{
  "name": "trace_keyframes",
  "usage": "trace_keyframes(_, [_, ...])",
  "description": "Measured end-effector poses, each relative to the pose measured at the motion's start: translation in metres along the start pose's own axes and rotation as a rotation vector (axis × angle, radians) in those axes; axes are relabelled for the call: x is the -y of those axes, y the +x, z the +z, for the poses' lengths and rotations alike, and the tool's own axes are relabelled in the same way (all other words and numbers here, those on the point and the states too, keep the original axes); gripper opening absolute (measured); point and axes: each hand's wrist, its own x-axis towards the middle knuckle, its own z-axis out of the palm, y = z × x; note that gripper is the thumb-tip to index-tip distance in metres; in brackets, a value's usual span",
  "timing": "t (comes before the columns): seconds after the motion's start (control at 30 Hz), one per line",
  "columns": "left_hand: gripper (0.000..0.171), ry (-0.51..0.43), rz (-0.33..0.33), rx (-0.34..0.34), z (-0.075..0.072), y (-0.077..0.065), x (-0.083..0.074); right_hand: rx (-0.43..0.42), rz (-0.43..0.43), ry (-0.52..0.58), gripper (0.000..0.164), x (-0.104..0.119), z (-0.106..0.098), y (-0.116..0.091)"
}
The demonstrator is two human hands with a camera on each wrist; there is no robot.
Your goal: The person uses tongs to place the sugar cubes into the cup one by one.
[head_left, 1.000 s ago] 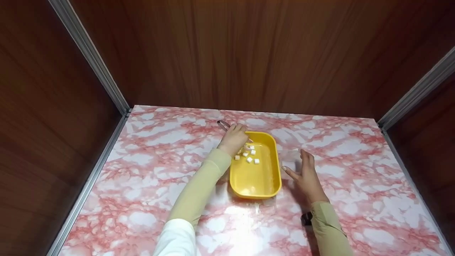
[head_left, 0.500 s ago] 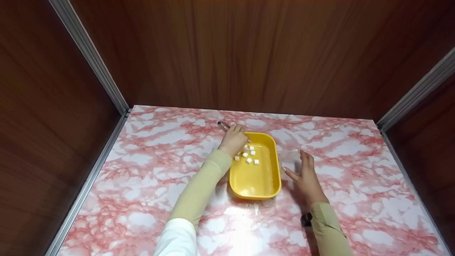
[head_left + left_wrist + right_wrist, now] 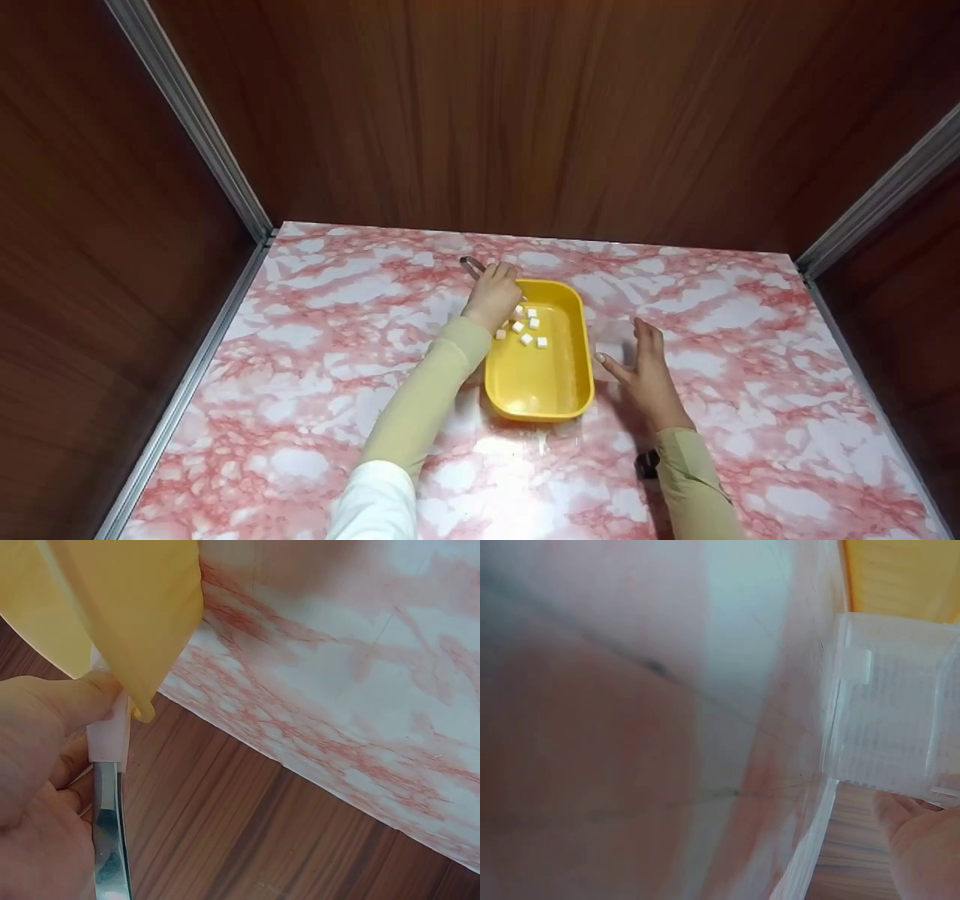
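Note:
My left hand [image 3: 495,294] grips a pair of metal tongs [image 3: 472,267] at the far left rim of the yellow tray [image 3: 536,382]. In the left wrist view, thumb and fingers pinch the tongs' pale grip [image 3: 109,739] close by the yellow wall; the tips are hidden. Several small white cubes [image 3: 541,342] lie in the tray's far half, some partly behind the hand. To the tray's right stands a clear plastic container [image 3: 892,705]. My right hand [image 3: 646,375] holds it, the thumb at its near side and the fingers along its right.
The tabletop [image 3: 322,390] has a red and white marbled pattern. Dark wood panels [image 3: 525,120] rise at the back and both sides, with metal rails [image 3: 199,120] in the corners. A black device [image 3: 646,463] sits at my right wrist.
Almost nothing differs: the left hand with the tongs shifts very slightly at the tray's rim. The right hand, the container and the tray keep their places.

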Motion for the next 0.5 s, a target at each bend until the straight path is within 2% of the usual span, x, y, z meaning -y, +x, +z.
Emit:
trace_keyframes(0.23, [0.024, 0.015, 0.002, 0.039, 0.0003, -0.0015, -0.0034, 0.018, 0.023, 0.003, 0.096, 0.0004, 0.0009, -0.0008])
trace_keyframes(0.5, [0.029, 0.016, 0.005, 0.017, 0.0022, -0.0005, -0.0053, 0.034, 0.043, 0.022, 0.097, 0.0014, -0.0009, -0.0003])
